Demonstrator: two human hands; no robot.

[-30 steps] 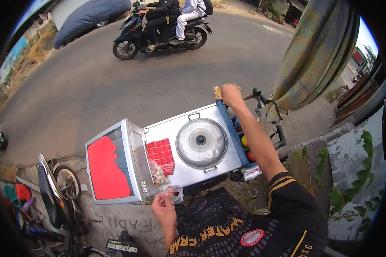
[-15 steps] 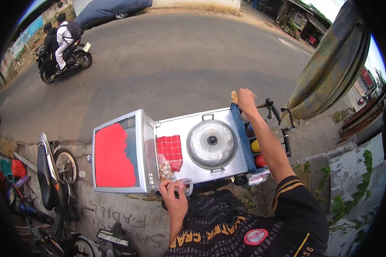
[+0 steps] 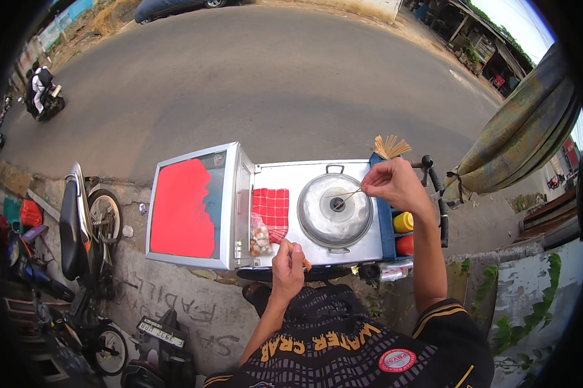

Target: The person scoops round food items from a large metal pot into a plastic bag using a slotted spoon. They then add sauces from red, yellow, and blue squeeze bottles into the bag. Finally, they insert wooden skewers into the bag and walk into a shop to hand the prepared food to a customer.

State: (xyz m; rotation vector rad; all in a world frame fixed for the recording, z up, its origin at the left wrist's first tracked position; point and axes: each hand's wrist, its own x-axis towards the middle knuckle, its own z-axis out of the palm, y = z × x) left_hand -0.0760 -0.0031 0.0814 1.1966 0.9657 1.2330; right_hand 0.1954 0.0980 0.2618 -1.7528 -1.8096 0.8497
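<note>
My right hand (image 3: 392, 184) pinches a couple of thin wooden skewers (image 3: 348, 194), which point left above the lidded metal pot (image 3: 318, 223). A bundle of such skewers (image 3: 391, 146) stands at the cart's far right corner, just beyond that hand. Near the cart's front edge, my left hand (image 3: 288, 271) is closed around a small plastic bag, mostly hidden by the fingers; an orange bit (image 3: 306, 265) shows beside them. Just beyond it, a clear bag of pale, round pieces (image 3: 260, 236) leans by the red checked cloth (image 3: 272, 210) on the metal cart top (image 3: 282, 173).
A glass-sided case (image 3: 229, 207) with a red panel forms the cart's left end. Yellow (image 3: 403, 222) and red bottles (image 3: 404, 245) sit in the blue side rack. A folded cloth awning (image 3: 521, 136) hangs at right. Parked motorbikes (image 3: 75, 239) stand at left, the road beyond.
My right hand has come back from the skewer bundle, bringing skewers over the pot. My left hand has turned, hiding most of the small bag. A motorbike with two riders has moved farther left.
</note>
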